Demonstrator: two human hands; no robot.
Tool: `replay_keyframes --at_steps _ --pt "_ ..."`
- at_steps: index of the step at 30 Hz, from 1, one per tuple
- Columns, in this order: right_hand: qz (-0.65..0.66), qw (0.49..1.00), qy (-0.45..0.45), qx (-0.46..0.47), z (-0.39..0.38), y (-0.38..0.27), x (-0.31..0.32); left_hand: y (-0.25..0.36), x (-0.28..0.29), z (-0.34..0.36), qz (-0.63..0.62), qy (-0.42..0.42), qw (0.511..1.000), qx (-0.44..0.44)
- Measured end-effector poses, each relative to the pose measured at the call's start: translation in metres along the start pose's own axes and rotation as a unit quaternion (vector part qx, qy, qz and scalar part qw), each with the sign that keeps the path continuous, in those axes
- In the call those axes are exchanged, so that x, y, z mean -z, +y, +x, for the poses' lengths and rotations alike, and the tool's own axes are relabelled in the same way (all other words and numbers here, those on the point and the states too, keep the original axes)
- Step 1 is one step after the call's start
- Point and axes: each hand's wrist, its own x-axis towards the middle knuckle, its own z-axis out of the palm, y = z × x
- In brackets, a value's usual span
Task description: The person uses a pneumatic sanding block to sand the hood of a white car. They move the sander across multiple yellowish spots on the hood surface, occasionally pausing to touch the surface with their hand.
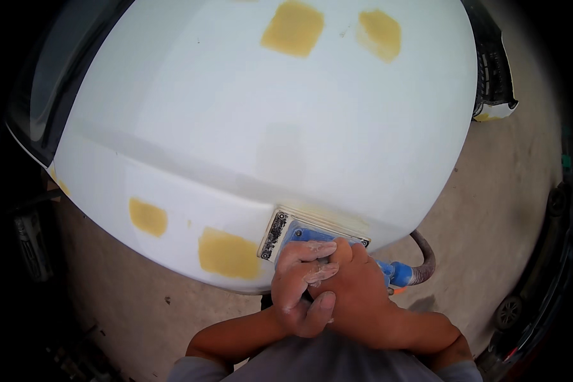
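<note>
A long rectangular sander (299, 234) with a blue body and pale base lies against the white car hood (204, 89) near its lower right edge. My right hand (356, 280) is closed over the sander's body. Beside it, my left hand (299, 286) is curled around the tool's near side, its dusty fingertips against my right hand. Both hands hide most of the handle. A blue connector (400, 274) joins the sander to a ribbed hose (429, 254). Left of the sander is a yellow filler patch (229, 253), with a smaller yellow patch (148, 217) beyond it.
Two more yellow patches (293, 28) (380, 35) mark the hood's far side. The dark windshield (70, 63) borders it at left. A dark front part (493, 70) protrudes at upper right. Concrete floor (484, 210) surrounds the car; another dark car (522, 286) stands at right.
</note>
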Motion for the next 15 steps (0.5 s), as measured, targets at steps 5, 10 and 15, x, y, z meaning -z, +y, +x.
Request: replay_keyframes --at_steps 5,10,15 --pt "-0.028 1.0 0.01 -0.008 0.004 0.001 0.006 0.001 0.0 0.004 0.02 -0.012 1.0 0.005" --pt "-0.016 0.999 -0.032 -0.003 -0.006 -0.002 -0.009 0.0 0.002 -0.011 0.01 -0.009 1.0 0.003" --pt "-0.025 1.0 0.004 -0.004 -0.034 0.032 -0.002 -0.008 -0.048 -0.015 -0.018 -0.007 1.0 -0.018"
